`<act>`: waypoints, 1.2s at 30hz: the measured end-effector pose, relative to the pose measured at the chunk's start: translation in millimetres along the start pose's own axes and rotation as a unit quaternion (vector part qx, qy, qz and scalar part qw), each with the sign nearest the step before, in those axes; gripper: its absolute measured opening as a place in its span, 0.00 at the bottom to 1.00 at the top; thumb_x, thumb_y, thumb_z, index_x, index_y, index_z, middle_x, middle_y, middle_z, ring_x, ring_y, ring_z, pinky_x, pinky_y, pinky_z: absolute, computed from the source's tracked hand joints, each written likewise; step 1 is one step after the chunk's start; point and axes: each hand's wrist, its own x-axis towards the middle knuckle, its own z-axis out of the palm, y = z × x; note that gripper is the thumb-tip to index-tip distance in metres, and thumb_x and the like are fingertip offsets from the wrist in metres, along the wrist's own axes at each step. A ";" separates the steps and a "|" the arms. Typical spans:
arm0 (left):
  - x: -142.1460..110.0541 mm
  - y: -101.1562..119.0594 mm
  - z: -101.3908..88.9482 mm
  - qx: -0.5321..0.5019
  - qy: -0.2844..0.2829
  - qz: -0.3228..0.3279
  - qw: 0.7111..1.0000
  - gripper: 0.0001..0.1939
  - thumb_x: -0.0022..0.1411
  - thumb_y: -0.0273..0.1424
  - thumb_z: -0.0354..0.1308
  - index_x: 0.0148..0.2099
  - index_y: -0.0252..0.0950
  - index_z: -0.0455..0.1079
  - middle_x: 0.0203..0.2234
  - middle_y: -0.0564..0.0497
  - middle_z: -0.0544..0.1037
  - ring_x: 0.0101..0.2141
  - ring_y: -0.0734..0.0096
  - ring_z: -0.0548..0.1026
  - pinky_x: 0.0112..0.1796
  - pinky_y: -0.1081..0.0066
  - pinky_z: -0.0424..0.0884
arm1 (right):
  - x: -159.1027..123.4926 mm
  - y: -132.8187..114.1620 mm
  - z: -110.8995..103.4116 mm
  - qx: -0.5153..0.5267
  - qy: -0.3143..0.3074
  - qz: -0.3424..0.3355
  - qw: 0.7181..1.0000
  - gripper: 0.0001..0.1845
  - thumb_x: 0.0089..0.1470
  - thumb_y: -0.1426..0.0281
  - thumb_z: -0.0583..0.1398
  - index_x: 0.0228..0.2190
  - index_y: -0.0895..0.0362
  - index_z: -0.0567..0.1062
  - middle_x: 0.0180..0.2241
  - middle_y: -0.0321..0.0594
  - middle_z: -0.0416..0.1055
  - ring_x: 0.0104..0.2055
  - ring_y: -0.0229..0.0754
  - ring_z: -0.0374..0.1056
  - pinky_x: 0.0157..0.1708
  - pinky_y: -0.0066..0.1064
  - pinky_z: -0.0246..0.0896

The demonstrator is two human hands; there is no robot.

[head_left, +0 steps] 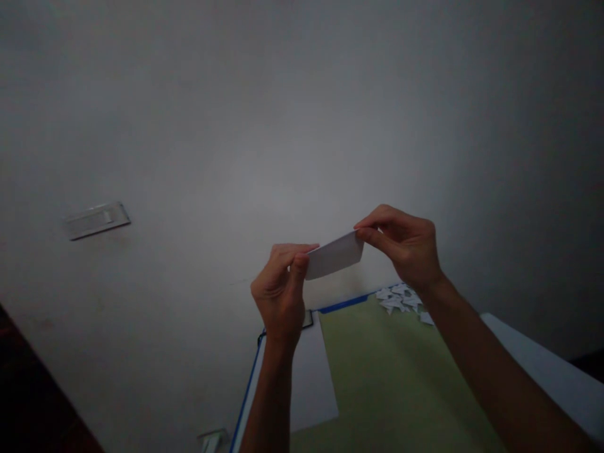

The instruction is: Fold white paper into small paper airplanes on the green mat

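Between my two hands, raised above the table, is a small piece of white paper (pixel 335 257), perhaps folded. My left hand (pixel 282 283) pinches its left end between thumb and fingers. The upper right corner sits in the pinch of my right hand (pixel 406 242). Below lies the green tabletop (pixel 391 377). Under my left wrist a larger white sheet (pixel 314 377) rests on it, partly covered by my forearm. Several small folded white paper pieces (pixel 399 297) are heaped at the far right, close to my right wrist.
A pale wall (pixel 283 126) rises directly behind the table, with a switch plate (pixel 97 220) at left. Blue edging (pixel 344 304) runs along the table's back. A dark-rimmed object (pixel 308 319) lies beside my left wrist. A white surface (pixel 542 358) slants off at right.
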 end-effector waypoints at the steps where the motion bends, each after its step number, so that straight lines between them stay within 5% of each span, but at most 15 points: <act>1: -0.1 0.5 1.0 -0.001 0.014 -0.011 1.000 0.11 0.69 0.38 0.61 0.38 0.43 0.82 0.33 0.50 0.81 0.36 0.66 0.76 0.38 0.67 0.71 | -0.2 -0.6 1.8 0.000 -0.003 0.003 1.000 0.02 0.55 0.70 0.69 0.32 0.50 0.83 0.30 0.35 0.77 0.33 0.41 0.70 0.35 0.37 0.65; 8: -0.3 5.4 5.9 0.001 0.064 -0.055 0.996 0.14 0.70 0.38 0.58 0.35 0.39 0.80 0.30 0.51 0.79 0.33 0.69 0.76 0.35 0.71 0.68 | -1.7 -5.1 9.5 -0.001 -0.004 0.021 1.000 0.03 0.55 0.71 0.69 0.32 0.50 0.83 0.31 0.35 0.78 0.35 0.42 0.71 0.37 0.37 0.64; 12: -3.0 0.2 5.5 0.031 0.075 -0.060 0.995 0.14 0.72 0.37 0.56 0.41 0.40 0.82 0.36 0.50 0.83 0.38 0.68 0.78 0.40 0.70 0.71 | -1.6 -2.0 7.4 0.009 0.020 0.042 0.999 0.02 0.54 0.71 0.70 0.31 0.50 0.83 0.30 0.34 0.78 0.34 0.40 0.70 0.36 0.35 0.64; 20: -6.7 -11.5 -1.3 0.126 0.065 0.033 0.989 0.13 0.71 0.40 0.57 0.41 0.37 0.77 0.33 0.50 0.81 0.35 0.70 0.78 0.37 0.72 0.72 | -0.5 4.4 -0.2 0.041 0.040 0.066 0.996 0.02 0.52 0.69 0.71 0.30 0.51 0.83 0.30 0.34 0.78 0.33 0.39 0.70 0.35 0.33 0.65; 28: -5.9 4.2 9.0 0.215 0.113 -0.015 0.970 0.17 0.74 0.34 0.51 0.30 0.37 0.65 0.19 0.58 0.65 0.21 0.77 0.64 0.23 0.75 0.57 | 0.1 -11.8 13.1 -0.012 0.003 0.041 0.999 0.01 0.56 0.70 0.68 0.32 0.52 0.81 0.31 0.34 0.76 0.35 0.40 0.71 0.37 0.35 0.67; 36: -6.0 -2.8 7.5 0.304 0.123 0.002 0.945 0.15 0.74 0.32 0.50 0.32 0.37 0.65 0.19 0.58 0.67 0.20 0.77 0.64 0.24 0.74 0.54 | -0.8 -16.1 16.5 -0.065 -0.005 0.041 0.997 0.02 0.58 0.69 0.66 0.32 0.53 0.79 0.33 0.36 0.74 0.36 0.40 0.71 0.30 0.31 0.66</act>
